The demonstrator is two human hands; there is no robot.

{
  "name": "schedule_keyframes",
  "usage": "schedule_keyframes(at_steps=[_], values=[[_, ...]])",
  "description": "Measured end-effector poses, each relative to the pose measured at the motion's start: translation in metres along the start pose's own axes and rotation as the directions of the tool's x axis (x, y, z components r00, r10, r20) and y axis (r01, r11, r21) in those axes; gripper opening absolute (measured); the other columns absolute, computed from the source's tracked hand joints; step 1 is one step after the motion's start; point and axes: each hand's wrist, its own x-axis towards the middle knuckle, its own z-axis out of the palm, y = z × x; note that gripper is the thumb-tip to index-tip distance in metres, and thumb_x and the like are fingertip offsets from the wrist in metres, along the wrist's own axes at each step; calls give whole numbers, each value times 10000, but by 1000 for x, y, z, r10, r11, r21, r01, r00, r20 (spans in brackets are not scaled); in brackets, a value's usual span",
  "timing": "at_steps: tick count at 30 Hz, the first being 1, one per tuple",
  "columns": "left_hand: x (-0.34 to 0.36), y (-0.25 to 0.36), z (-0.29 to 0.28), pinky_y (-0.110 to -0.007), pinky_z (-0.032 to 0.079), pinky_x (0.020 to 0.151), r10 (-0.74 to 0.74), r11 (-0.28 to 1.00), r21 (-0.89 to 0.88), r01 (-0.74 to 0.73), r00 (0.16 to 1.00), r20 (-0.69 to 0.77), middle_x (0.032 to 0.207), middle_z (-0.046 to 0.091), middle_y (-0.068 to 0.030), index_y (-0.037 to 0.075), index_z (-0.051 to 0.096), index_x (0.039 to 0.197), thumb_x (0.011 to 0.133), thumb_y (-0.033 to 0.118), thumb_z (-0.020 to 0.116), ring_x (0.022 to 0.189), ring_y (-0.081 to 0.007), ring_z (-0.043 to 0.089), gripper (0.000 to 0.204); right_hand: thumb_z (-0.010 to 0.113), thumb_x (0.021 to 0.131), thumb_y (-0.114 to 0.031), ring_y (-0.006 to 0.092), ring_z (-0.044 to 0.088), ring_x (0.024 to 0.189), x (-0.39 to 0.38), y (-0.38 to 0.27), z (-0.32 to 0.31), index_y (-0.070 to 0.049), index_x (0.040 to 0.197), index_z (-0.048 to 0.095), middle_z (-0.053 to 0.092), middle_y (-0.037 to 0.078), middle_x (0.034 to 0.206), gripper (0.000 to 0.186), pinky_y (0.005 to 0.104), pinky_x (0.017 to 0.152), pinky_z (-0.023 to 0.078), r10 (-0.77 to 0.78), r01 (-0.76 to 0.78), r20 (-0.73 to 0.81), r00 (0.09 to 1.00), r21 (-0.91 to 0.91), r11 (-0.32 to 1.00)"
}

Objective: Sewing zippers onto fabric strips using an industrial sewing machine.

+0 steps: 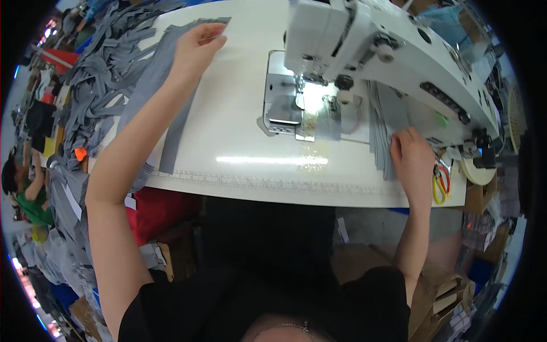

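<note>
At the far left of the table, my left hand has its thumb and fingertips drawn together at the upper end of a long grey fabric piece. That piece lies lengthwise under my forearm, part of a layered pile. My right hand is closed at the near edge of a stack of grey fabric strips, right of the needle area; its fingertips are partly hidden. Between my hands stands a white sewing machine, its lamp lighting the metal needle plate. No cloth shows under the needle.
A tangled heap of grey strips spreads at the left. Yellow- and red-handled snips lie beside my right wrist. A printed ruler scale follows the table's front edge. A red cloth hangs below it. Someone in green is far left.
</note>
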Motion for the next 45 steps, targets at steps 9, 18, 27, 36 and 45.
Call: schedule_keyframes(at_steps=[9,18,27,36,45], values=[[-96,73,23,-240,552,734,-204,914,-29,405,519,830,1089,751,-77,44,701,1220,1013,289,691,897,-106,686,321,665,824,-78,331,642,828,-9,-6,-17,-34,834,618,628,119,856,65,438,698,505,39,-22,-236,971,77,997],[-153,104,149,-343,597,771,-330,504,-258,824,460,824,1125,706,-150,-43,621,1228,1011,294,703,952,-206,711,409,699,658,-122,308,579,987,-61,-112,-25,-17,789,598,621,111,1124,196,412,812,476,-613,541,-22,790,496,679],[-172,80,122,-301,588,774,-348,519,-433,737,645,680,989,753,-88,32,585,1272,1002,74,654,874,-143,717,281,746,912,-135,240,650,873,-46,-85,-3,-20,920,669,672,95,930,139,350,777,506,85,41,-183,980,593,804],[-177,84,117,-276,592,797,-310,544,-453,706,671,674,1028,757,-120,35,474,1506,1036,23,570,898,-132,726,480,642,930,-73,281,615,1078,2,-61,13,-25,1251,660,663,97,1255,324,387,883,514,-207,197,-44,977,541,817],[-179,76,110,-233,562,740,-173,623,-399,672,617,768,956,775,-73,-8,597,1195,1035,64,617,815,-75,706,177,673,945,-103,260,626,842,45,-39,44,2,1030,681,659,127,978,135,378,793,505,303,-192,-118,946,548,814]])
